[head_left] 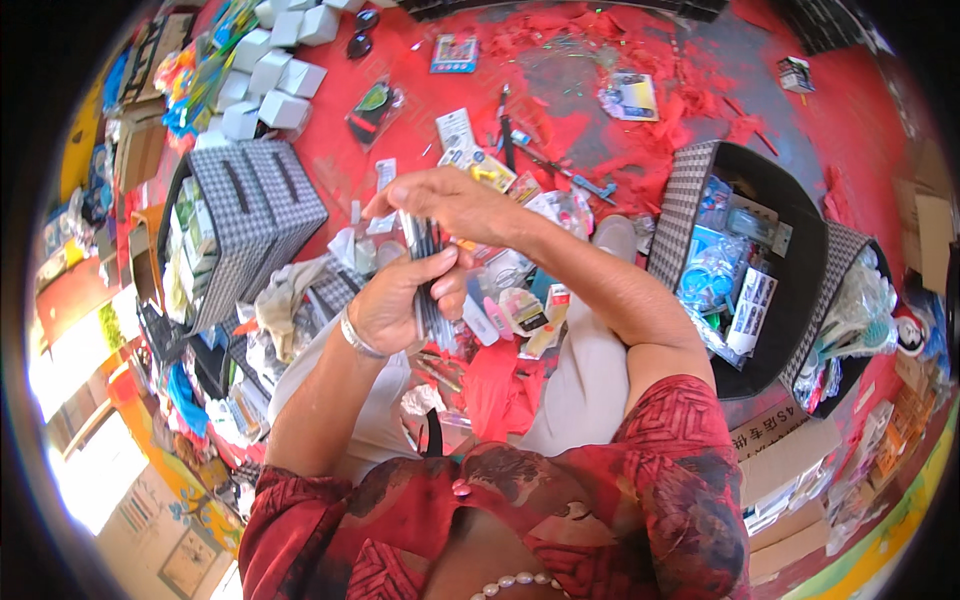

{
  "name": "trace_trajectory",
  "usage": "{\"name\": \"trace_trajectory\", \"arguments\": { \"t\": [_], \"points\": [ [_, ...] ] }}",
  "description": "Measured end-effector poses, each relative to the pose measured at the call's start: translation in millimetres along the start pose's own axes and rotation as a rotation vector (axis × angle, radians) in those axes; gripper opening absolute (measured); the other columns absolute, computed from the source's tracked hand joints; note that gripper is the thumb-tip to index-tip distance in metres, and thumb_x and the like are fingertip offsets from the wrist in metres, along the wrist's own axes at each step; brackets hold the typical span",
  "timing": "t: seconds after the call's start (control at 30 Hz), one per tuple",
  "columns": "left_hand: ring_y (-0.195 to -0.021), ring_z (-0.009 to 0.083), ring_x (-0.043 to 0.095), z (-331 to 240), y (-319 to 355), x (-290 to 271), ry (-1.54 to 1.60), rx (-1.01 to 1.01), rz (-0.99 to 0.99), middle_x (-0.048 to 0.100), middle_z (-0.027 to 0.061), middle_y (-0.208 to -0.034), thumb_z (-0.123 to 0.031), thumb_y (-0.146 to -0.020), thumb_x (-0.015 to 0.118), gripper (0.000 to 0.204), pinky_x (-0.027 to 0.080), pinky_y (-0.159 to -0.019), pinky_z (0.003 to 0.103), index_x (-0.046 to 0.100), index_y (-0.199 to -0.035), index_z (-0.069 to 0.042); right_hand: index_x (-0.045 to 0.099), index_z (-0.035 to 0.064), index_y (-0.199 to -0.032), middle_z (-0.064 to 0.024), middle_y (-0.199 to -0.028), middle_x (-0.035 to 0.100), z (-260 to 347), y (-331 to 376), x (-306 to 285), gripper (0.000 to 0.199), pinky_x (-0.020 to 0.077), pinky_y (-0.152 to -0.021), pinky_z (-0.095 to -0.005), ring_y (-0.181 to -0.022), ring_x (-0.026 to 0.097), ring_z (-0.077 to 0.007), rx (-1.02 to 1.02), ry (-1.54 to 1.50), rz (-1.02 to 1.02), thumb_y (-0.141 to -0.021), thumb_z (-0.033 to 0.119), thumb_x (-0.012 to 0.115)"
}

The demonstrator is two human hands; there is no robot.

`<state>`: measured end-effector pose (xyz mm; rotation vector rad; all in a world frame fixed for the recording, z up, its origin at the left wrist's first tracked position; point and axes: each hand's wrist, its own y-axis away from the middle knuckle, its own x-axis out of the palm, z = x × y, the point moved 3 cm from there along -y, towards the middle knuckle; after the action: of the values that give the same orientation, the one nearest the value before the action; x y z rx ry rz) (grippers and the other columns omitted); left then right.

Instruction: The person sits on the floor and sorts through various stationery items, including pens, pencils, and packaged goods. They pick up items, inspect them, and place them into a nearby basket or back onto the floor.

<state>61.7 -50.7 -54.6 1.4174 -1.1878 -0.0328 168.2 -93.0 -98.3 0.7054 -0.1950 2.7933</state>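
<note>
- Red patterned sleeves [680, 470] lie nearest, with a pearl necklace [515, 580] at the lower edge.
- The left hand [395, 300], a silver bangle [357, 335] on its wrist, is clenched around a bundle of dark slim packets [428, 270].
- The right hand [450, 200] pinches the top of that same bundle from above.
- Just beyond the bundle, small packaged goods [520, 310] litter the red floor [860, 130].
- Left of the bundle stands a checked fabric box [265, 205]; right of it a black open bin [790, 270] holds clear packets.
- Farthest from the bundle, white cartons [275, 75] are stacked.
</note>
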Motion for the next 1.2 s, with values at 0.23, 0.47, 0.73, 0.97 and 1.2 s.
{"name": "trace_trajectory", "arguments": {
  "t": [0.23, 0.47, 0.73, 0.97, 1.2],
  "points": [
    [-0.050, 0.0059, 0.035, -4, -2, -2, 0.045, -0.021, 0.017, 0.035, -0.0047, -0.056, -0.019, -0.087, 0.051, 0.015, 0.029, -0.047, 0.021, 0.052, -0.089, -0.005, 0.060, 0.0029, -0.099, -0.0053, -0.097, 0.060, -6, -1, 3, 0.025, 0.0401, -0.084, -0.0286, -0.094, 0.053, -0.0134, -0.004, -0.008, 0.008, -0.089, 0.021, 0.045],
    [-0.043, 0.0019, 0.032, -17, 7, -5, -0.016, 0.097, -0.090, 0.032, -0.0080, -0.051, -0.019, -0.089, 0.049, 0.014, 0.027, -0.041, 0.017, 0.052, -0.088, -0.006, 0.043, -0.0006, -0.120, -0.0111, -0.114, 0.050, -9, -5, -14, 0.064, 0.0401, -0.086, -0.0306, -0.103, 0.049, -0.0187, 0.210, -0.602, -0.209, -0.077, 0.044, 0.060],
    [-0.041, 0.0025, 0.032, -12, 14, -3, 0.144, -0.039, 0.175, 0.031, -0.0071, -0.051, -0.022, -0.086, 0.053, 0.022, 0.023, -0.037, 0.017, 0.044, -0.070, -0.009, 0.059, 0.0002, -0.092, -0.0084, -0.095, 0.057, -12, -3, 29, 0.038, 0.0392, -0.083, -0.0281, -0.091, 0.053, -0.0162, 0.043, -0.613, 0.154, -0.073, 0.032, 0.064],
    [-0.044, 0.0065, 0.035, -11, 14, 0, 0.086, -0.005, 0.242, 0.034, -0.0033, -0.051, -0.023, -0.084, 0.056, 0.022, 0.026, -0.037, 0.020, 0.049, -0.076, -0.004, 0.054, 0.0048, -0.062, -0.0019, -0.067, 0.055, -5, -8, 35, 0.020, 0.0397, -0.060, -0.0224, -0.064, 0.051, -0.0084, 0.095, -0.604, 0.003, -0.070, 0.018, 0.067],
    [-0.061, 0.0179, 0.051, -21, 11, 8, -0.287, 0.222, 0.036, 0.046, 0.0045, -0.063, -0.022, -0.084, 0.055, 0.021, 0.042, -0.058, 0.029, 0.050, -0.080, -0.002, 0.052, 0.0048, -0.059, 0.0025, -0.054, 0.048, 9, -3, 18, 0.021, 0.0365, -0.049, -0.0239, -0.054, 0.046, -0.0056, 0.097, -0.288, -0.112, -0.068, 0.020, 0.065]
  ]
}}
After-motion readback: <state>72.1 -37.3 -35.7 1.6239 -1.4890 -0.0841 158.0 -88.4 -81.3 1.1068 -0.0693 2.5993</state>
